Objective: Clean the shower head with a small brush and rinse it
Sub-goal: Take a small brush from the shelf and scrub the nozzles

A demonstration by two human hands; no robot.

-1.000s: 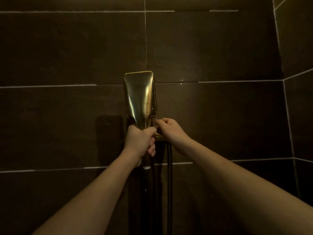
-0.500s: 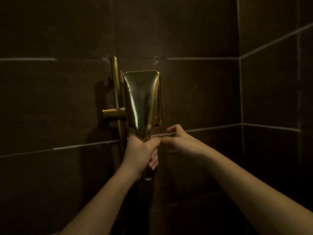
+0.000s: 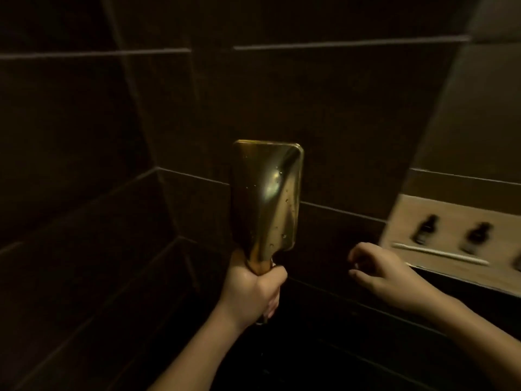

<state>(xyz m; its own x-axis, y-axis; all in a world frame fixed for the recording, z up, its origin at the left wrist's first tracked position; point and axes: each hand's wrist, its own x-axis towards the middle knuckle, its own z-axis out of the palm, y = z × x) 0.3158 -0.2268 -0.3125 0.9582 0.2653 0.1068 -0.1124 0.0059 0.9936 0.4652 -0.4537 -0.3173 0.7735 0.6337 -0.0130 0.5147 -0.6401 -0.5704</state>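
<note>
Dark matte wall tiles (image 3: 338,114) with thin grout lines back the upright shower head (image 3: 267,198), a glossy, droplet-beaded gold slab with rounded corners. Below it, the left hand (image 3: 251,292) fists its handle; right of it, the right hand (image 3: 386,273) hangs loosely curled, empty.

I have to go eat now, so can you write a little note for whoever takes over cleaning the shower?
Left hand: gripping the handle of the gold rectangular metal shower head, held upright, back side toward the camera, water drops on it.
Right hand: empty, fingers loosely curled, near the pale recessed shelf.
On the shelf: a thin white stick, too blurred to identify, and small dark bottles.
Done: shower head in hand.
Left: get the brush, scrub, rinse.
</note>
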